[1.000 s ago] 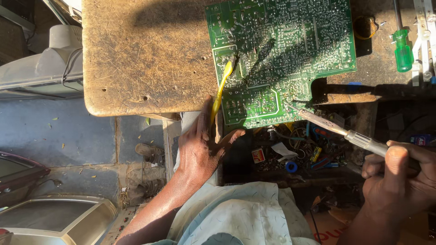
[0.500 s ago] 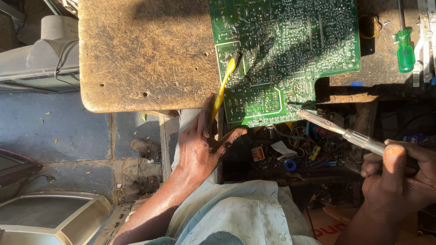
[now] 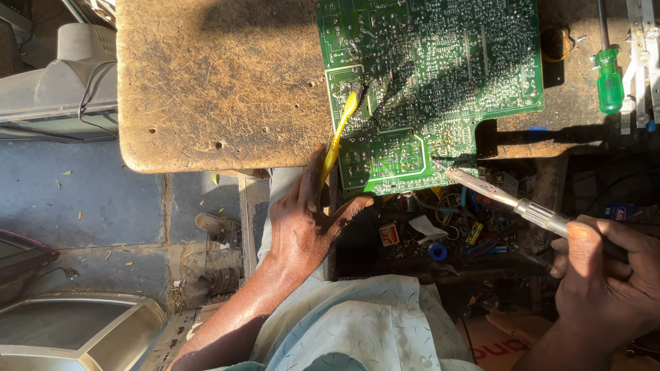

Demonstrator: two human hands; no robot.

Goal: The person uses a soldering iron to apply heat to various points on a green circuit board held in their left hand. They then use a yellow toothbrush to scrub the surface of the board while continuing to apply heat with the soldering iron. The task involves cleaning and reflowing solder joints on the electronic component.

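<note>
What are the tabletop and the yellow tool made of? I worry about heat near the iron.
The tabletop looks like bare, worn wood: brown, scratched, pitted with holes. The yellow tool in the left hand looks like glossy, translucent plastic, though that is uncertain.

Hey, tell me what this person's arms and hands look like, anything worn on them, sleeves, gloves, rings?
Both hands are bare: no gloves, and no rings or watch that I can make out. The left hand and its forearm are uncovered right down to the bottom edge of the view, with no sleeve showing. The right hand and wrist are also uncovered. The pale blue patterned fabric lies between the arms, not on them.
</note>
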